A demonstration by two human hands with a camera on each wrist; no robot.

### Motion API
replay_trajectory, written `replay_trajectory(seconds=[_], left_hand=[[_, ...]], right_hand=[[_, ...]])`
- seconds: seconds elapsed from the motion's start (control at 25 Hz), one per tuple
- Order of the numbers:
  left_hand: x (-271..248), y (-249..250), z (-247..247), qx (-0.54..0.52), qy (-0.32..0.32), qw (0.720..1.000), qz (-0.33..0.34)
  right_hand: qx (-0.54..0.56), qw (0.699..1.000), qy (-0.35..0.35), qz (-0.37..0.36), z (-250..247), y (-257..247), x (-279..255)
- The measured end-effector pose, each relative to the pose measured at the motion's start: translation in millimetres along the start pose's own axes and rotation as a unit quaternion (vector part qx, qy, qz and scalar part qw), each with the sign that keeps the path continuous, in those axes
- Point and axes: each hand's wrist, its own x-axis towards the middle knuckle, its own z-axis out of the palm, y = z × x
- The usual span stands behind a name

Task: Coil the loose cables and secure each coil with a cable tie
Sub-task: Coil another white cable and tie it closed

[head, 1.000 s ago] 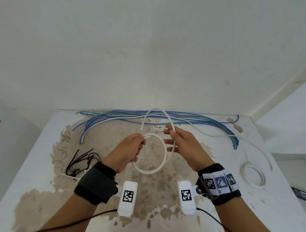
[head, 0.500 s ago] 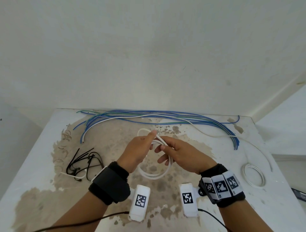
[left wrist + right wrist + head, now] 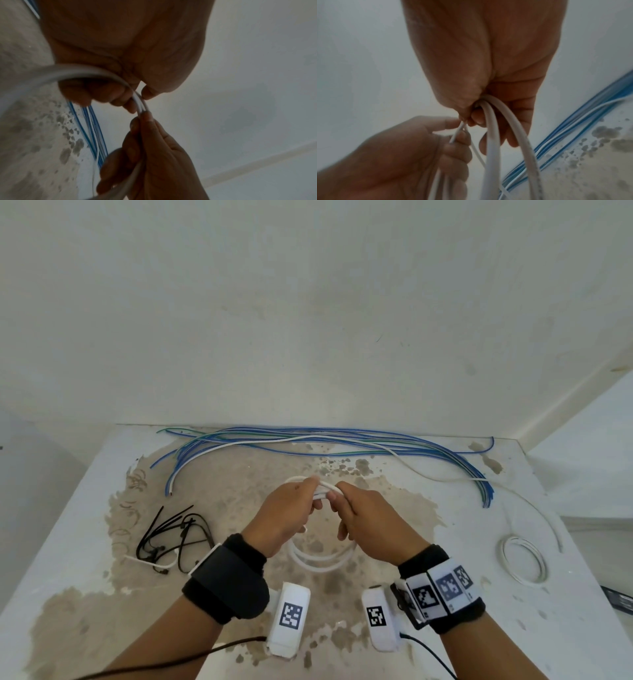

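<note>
A white cable coil hangs between both hands above the table's middle. My left hand pinches the top of the loops between thumb and fingers, as the left wrist view shows at the white cable coil. My right hand grips the same strands right beside it, fingers curled round the white cable coil. The lower arcs of the loops show below the wrists. A pile of black cable ties lies to the left on the table. Loose blue, green and white cables run along the back.
A second white coil lies flat at the right, with a thin white lead trailing from it. The stained white table meets a wall at the back. A dark object sits at the right edge.
The open loop has been folded in and the hands have come together at the top of the coil. Both wrists moved closer to the middle.
</note>
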Motion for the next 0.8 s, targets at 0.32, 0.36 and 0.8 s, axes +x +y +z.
replay_trajectory(seconds=[0.32,0.36,0.8], left_hand=[[13.0,-9.9,-34.0,0.250,-0.121,0.935,0.219],[11.8,-8.9,-35.8,0.246,-0.140,0.935,0.214],[-7.7,-7.3,-24.2,-0.154,-0.210,0.965,0.013]], right_hand=[[0.122,0.988,-0.085,0.033,-16.2,2.4,-1.3],[0.146,0.984,-0.089,0.042,-18.4,1.3,-1.4],[0.336,0.932,-0.056,0.126,-10.4,-7.2,-7.1]])
